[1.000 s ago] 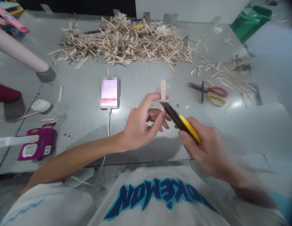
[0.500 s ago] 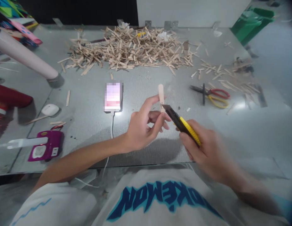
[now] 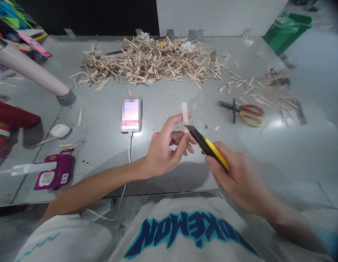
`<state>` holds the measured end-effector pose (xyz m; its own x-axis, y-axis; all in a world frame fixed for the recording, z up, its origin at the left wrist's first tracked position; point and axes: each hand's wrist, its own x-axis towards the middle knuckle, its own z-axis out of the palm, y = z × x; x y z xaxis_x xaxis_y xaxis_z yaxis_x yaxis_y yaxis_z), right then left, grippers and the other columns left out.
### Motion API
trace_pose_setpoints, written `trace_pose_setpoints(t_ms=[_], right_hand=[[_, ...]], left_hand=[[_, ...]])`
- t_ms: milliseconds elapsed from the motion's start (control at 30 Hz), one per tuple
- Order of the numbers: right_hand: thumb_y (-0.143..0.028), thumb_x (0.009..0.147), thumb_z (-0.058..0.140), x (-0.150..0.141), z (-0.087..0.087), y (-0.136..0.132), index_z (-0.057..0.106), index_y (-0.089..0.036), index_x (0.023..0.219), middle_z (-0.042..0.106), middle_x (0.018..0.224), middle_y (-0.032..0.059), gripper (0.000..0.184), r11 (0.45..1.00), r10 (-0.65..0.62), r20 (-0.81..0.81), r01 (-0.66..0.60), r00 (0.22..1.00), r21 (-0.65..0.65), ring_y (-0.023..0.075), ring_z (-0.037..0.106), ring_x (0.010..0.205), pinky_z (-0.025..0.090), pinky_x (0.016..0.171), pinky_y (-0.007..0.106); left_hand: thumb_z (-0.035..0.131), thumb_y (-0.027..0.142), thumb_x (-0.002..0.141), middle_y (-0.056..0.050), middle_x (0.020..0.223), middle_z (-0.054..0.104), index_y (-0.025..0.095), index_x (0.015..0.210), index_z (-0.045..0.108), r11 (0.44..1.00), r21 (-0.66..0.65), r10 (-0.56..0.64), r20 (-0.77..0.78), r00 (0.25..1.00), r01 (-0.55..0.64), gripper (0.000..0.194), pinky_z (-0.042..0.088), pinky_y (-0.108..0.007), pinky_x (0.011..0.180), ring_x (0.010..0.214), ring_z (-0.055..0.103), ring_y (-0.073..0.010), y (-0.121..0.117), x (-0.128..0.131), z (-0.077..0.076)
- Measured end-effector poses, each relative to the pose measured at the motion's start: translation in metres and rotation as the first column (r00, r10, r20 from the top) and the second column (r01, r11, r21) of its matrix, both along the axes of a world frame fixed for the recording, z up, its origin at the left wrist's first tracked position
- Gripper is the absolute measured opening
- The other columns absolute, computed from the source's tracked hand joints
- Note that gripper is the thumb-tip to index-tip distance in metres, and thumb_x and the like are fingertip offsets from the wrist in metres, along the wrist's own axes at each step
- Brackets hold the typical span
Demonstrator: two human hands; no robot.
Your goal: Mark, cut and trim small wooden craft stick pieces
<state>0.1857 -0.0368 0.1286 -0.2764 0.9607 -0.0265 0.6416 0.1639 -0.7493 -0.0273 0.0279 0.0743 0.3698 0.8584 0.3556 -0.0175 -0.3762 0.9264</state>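
A wooden popsicle stick (image 3: 184, 112) with a rounded top end stands nearly upright in my left hand (image 3: 167, 147), pinched low between thumb and fingers. Small dark marks show on its lower part. My right hand (image 3: 231, 173) is wrapped round a box cutter (image 3: 209, 147) with a black body and yellow grip. The cutter's blade points up and left, its tip at the marked part of the stick, close above my left thumb. The stick's bottom end is hidden by my fingers.
A heap of cut wooden pieces (image 3: 152, 62) lies at the back. Scissors (image 3: 242, 111) with red and yellow handles rest at the right. A lit phone (image 3: 131, 114) on a white cable lies left of my hands, a purple power socket (image 3: 56, 171) further left. Beyond is a green bin (image 3: 287, 32).
The view has tilted slightly, so the table appears a little lower. Both hands keep their grips, and the cutter tip stays at the marked part of the stick.
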Motion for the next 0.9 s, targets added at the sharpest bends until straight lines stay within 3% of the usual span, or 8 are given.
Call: trace_pose_setpoints(t_ms=[167,333,467,600,733,833,900], right_hand=[[-0.035,0.113,0.048,-0.004,-0.001,-0.002,0.054,-0.025,0.096,0.056,0.061,-0.0068,0.02,1.0,-0.005,0.024,0.005,1.0,0.019,0.0141,0.055,0.05,0.037,0.055,0.028],[-0.034,0.109,0.049,-0.01,-0.008,-0.003,0.052,-0.025,0.096,0.052,0.061,-0.0054,0.016,0.99,-0.048,0.109,0.033,0.993,0.135,0.0161,0.05,0.049,0.032,0.053,0.029],[-0.036,0.109,0.048,-0.006,-0.002,0.002,0.048,-0.026,0.09,0.053,0.059,-0.0048,0.021,0.998,-0.033,0.117,0.026,0.993,0.062,0.0155,0.046,0.048,0.03,0.051,0.028],[-0.036,0.108,0.049,-0.004,0.0,0.004,0.047,-0.027,0.088,0.053,0.057,-0.0048,0.022,1.0,0.0,0.11,0.001,0.994,-0.015,0.0148,0.045,0.047,0.03,0.05,0.028],[-0.037,0.105,0.047,-0.007,-0.01,0.007,0.046,-0.027,0.093,0.048,0.056,-0.0061,0.016,0.998,-0.069,0.104,0.07,0.992,-0.007,0.0151,0.039,0.045,0.025,0.048,0.029],[-0.04,0.109,0.044,0.0,-0.006,0.016,0.048,-0.026,0.091,0.052,0.058,-0.0052,0.023,0.994,0.015,0.072,-0.007,0.997,-0.112,0.0145,0.042,0.045,0.028,0.049,0.029],[-0.041,0.11,0.044,0.009,0.002,0.023,0.049,-0.026,0.087,0.056,0.06,-0.0038,0.028,0.988,0.071,0.077,-0.06,0.994,-0.146,0.014,0.046,0.046,0.03,0.051,0.029]], left_hand=[[0.061,0.04,0.113,0.0,0.085,0.079,0.021,0.151,0.046,0.991,0.087,0.111,-0.13,0.985,-0.1,0.044,0.058,-0.016,0.054,0.067,0.078,-0.0128,-0.001,-0.001,-0.002],[0.056,0.03,0.113,0.002,0.078,0.077,0.021,0.155,0.047,0.923,0.325,0.324,-0.37,0.871,-0.206,0.043,0.05,-0.019,0.054,0.063,0.075,-0.0127,-0.004,-0.004,-0.008],[0.053,0.029,0.114,0.002,0.078,0.078,0.019,0.157,0.045,0.866,0.462,0.408,-0.434,0.803,-0.189,0.044,0.049,-0.021,0.057,0.062,0.075,-0.0133,-0.001,-0.004,-0.017],[0.049,0.029,0.115,0.001,0.079,0.079,0.018,0.157,0.043,0.85,0.508,0.405,-0.458,0.791,-0.141,0.044,0.049,-0.023,0.056,0.062,0.075,-0.0148,0.004,-0.006,-0.021],[0.047,0.031,0.115,0.001,0.078,0.078,0.018,0.158,0.041,0.881,0.457,0.362,-0.484,0.797,-0.123,0.045,0.049,-0.023,0.056,0.059,0.074,-0.0139,0.008,-0.007,-0.021],[0.047,0.029,0.114,0.002,0.074,0.075,0.016,0.155,0.043,0.893,0.439,0.32,-0.471,0.822,-0.096,0.044,0.046,-0.022,0.053,0.055,0.07,-0.0123,0.01,-0.006,-0.022],[0.049,0.027,0.112,0.004,0.074,0.073,0.018,0.154,0.044,0.931,0.358,0.241,-0.453,0.858,-0.073,0.043,0.043,-0.02,0.051,0.054,0.068,-0.011,0.012,-0.005,-0.022]])
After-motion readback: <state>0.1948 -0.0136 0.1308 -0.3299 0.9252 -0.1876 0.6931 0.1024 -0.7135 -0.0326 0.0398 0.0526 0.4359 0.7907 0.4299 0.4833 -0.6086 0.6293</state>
